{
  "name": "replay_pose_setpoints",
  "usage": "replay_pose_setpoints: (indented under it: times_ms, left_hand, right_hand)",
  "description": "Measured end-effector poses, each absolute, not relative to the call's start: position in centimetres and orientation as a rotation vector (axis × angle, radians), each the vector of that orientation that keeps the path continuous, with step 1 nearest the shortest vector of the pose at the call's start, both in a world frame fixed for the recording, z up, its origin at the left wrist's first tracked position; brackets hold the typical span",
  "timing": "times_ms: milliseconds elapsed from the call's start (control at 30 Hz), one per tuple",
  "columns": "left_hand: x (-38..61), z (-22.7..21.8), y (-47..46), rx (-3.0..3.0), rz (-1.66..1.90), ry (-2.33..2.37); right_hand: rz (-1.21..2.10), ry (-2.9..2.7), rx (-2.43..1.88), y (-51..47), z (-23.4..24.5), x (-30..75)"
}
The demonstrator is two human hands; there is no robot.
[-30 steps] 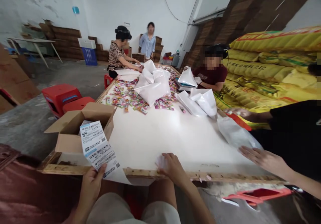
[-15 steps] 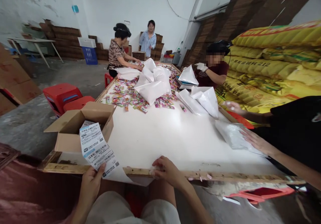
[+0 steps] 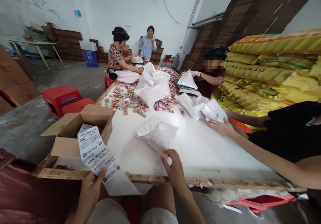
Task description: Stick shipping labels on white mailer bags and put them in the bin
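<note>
A strip of printed shipping labels [image 3: 100, 150] is pinched in my left hand [image 3: 93, 184] at the table's near edge. The strip's upper end reaches into an open cardboard box [image 3: 67, 146]; its lower end curls over the table edge. A filled white plastic mailing bag [image 3: 157, 133] lies on the white table [image 3: 208, 150] in front of me, slightly blurred. My right hand [image 3: 175, 168] is at the bag's near corner, thumb and fingers apart. Whether the fingertips touch the bag, I cannot tell.
Several white bags [image 3: 152, 91] lie on scattered colourful small packets [image 3: 122, 101]. On the right, a co-worker's hand [image 3: 220, 125] is at another white bag [image 3: 214, 110]. Other people sit or stand farther back. Red stools [image 3: 59, 96] stand left; yellow sacks [image 3: 271, 70] are stacked right.
The white bag beside the co-worker on the right has moved left to the table in front of me. My right hand has moved slightly right. The co-worker's hand has reached toward other bags.
</note>
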State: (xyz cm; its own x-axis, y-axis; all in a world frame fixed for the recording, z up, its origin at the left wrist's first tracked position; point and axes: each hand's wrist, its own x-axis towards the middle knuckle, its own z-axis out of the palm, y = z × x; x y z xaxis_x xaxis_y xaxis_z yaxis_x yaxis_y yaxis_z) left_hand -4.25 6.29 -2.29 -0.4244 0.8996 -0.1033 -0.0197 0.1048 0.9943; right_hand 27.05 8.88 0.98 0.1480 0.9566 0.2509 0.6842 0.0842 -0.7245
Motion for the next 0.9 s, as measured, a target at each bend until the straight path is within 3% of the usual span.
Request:
replay_pose_setpoints:
  times_ms: [133, 300, 633, 900]
  left_hand:
    - [-3.9, -2.3, 6.1, 0.942, 1.405, 1.559]
    - [-3.4, -1.6, 5.4, 0.986, 1.393, 1.535]
    - [-3.6, -2.1, 5.5, 1.011, 1.402, 1.506]
    - [-4.6, -1.7, 5.2, 0.928, 1.422, 1.466]
  right_hand:
    - [0.482, -1.219, -1.841, 12.2, -0.8, 27.7]
    - [0.531, -1.231, -1.849, 14.4, -2.9, 26.9]
    - [-0.037, -1.581, -1.895, 20.5, 5.5, 22.8]
    - [-0.086, -2.114, -1.935, 24.2, 3.4, 18.0]
